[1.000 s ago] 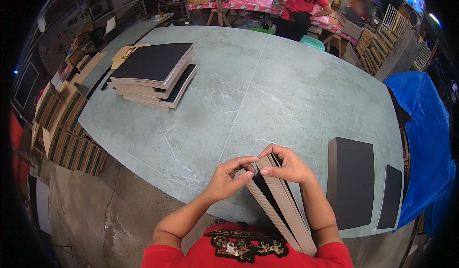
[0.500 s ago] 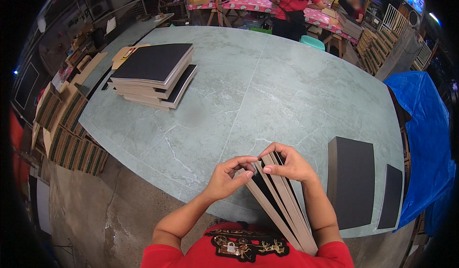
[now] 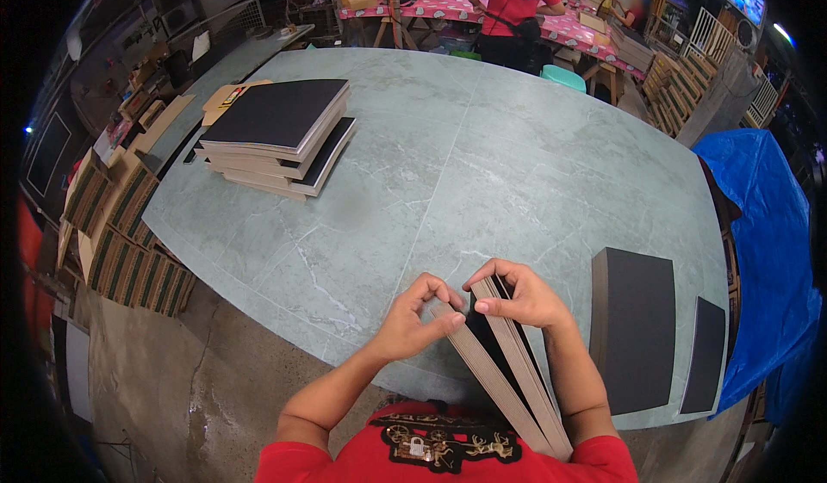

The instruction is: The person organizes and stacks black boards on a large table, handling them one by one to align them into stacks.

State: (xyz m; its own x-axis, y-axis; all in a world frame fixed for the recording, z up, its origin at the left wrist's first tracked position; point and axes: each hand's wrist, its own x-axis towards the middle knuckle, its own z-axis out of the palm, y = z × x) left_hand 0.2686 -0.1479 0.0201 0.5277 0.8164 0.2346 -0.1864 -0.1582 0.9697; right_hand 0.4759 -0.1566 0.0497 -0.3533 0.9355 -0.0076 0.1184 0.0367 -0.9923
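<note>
Close to my body, a stack of black-faced boards with grey-brown edges stands on edge, fanned into two bundles with a dark gap between them. My left hand (image 3: 422,312) is closed at the top of the left bundle (image 3: 493,371), thumb on its near face and fingers curled over. The right bundle (image 3: 523,364) is pinched at its upper end by my right hand (image 3: 519,295), the thumb on the edges and the fingers behind. Both hands' fingertips come close together above the gap. The bundles' lower ends reach my red shirt.
The marble-patterned table (image 3: 508,164) bears a pile of black-covered books (image 3: 280,117) at far left. A thick black board stack (image 3: 636,328) and a narrow black piece (image 3: 704,354) lie at right, beside a blue tarp (image 3: 762,242). A person in pink (image 3: 514,5) stands beyond.
Boards have passed from the right bundle to the left one, so the left is now thicker and the right thinner. My left fingers have curled up more. The person beyond has shifted left.
</note>
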